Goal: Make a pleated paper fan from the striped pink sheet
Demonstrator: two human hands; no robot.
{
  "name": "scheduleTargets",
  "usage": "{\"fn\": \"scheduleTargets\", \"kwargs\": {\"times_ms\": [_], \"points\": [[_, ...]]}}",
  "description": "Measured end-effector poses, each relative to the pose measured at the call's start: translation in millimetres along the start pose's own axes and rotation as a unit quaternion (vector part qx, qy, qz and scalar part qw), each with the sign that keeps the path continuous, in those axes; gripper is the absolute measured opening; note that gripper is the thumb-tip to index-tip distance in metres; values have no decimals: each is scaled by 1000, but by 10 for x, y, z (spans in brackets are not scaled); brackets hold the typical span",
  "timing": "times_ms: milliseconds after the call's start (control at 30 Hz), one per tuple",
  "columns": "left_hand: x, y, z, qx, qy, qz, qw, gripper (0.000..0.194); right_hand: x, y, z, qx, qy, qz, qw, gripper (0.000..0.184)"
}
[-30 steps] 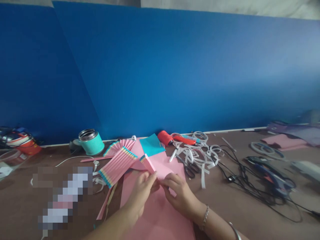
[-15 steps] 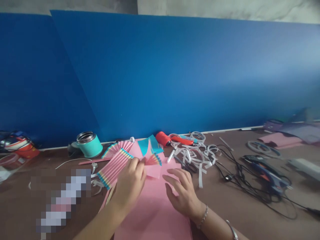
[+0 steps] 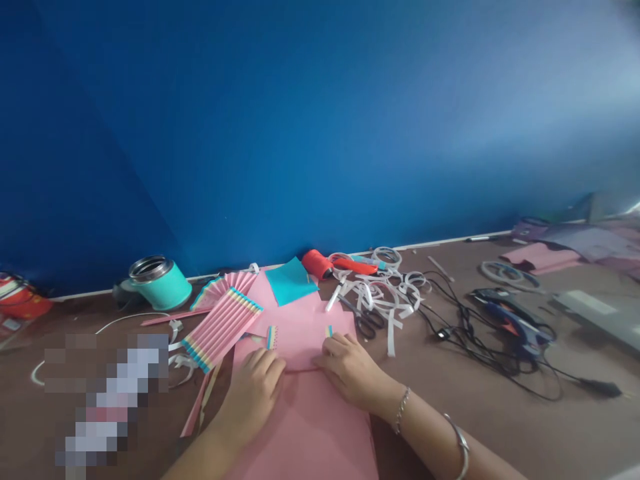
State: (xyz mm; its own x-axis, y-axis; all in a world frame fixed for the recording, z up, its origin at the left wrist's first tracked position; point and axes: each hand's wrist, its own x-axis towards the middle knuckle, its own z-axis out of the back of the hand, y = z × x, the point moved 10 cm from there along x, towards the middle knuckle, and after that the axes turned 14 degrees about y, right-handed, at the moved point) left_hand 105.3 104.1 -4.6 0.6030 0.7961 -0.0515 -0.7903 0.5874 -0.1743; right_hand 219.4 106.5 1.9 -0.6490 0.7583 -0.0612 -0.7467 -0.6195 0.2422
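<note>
- Striped pink sheet (image 3: 299, 348) lies on the large pink sheets (image 3: 310, 427), midway along the table (image 3: 425, 427) and well in from its far edge; blue-and-cream bands mark its left and right ends.
- Left hand (image 3: 257, 383): fingers together, resting on the sheet's near-left corner; the thumb's underside is hidden, so I cannot tell whether they clamp it.
- Right hand (image 3: 350, 372): fingers bent close together over the near-right corner; gripping or merely pressing, I cannot tell.
- Done, as far as shows: past the left hand, towards the table's far edge, lie a pleated pink piece (image 3: 223, 330) with even ridges and, behind it, a fanned pink piece (image 3: 227, 288); both look fully folded.
- Under way: a dark line runs along the sheet's near edge, probably a fold, and small marks on its left band may be creases.
- Remaining, in my judgement: most of the sheet, since between the hands it looks flat and unridged.
</note>
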Motion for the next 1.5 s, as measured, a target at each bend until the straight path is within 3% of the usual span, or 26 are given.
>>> {"fn": "scheduleTargets", "kwargs": {"times_ms": [167, 333, 533, 700, 933, 1400, 1500], "points": [[-41, 84, 50, -48, -2, 5, 999, 27, 5, -103, -24, 59, 10, -5, 998, 30], [-76, 315, 67, -108, -9, 62, 992, 13, 6, -309, 22, 161, -49, -22, 985, 12], [-83, 469, -3, -154, 11, 56, 986, 13, -19, -339, 64, 180, -49, -15, 982, 18], [-81, 519, -18, -154, -11, 63, 986, 18, -19, -372, 69, 197, -58, -48, 977, 16], [-100, 506, 35, -144, -38, 86, 985, 15, 13, -443, -12, 180, -43, -95, 978, 15], [-28, 506, 37, -131, -4, 100, 986, 14, 71, -491, -20, 166, -28, -116, 979, 15], [-28, 414, 100, -100, -15, 79, 992, 26, 46, -461, 11, 149, -37, -115, 981, 14]]}}
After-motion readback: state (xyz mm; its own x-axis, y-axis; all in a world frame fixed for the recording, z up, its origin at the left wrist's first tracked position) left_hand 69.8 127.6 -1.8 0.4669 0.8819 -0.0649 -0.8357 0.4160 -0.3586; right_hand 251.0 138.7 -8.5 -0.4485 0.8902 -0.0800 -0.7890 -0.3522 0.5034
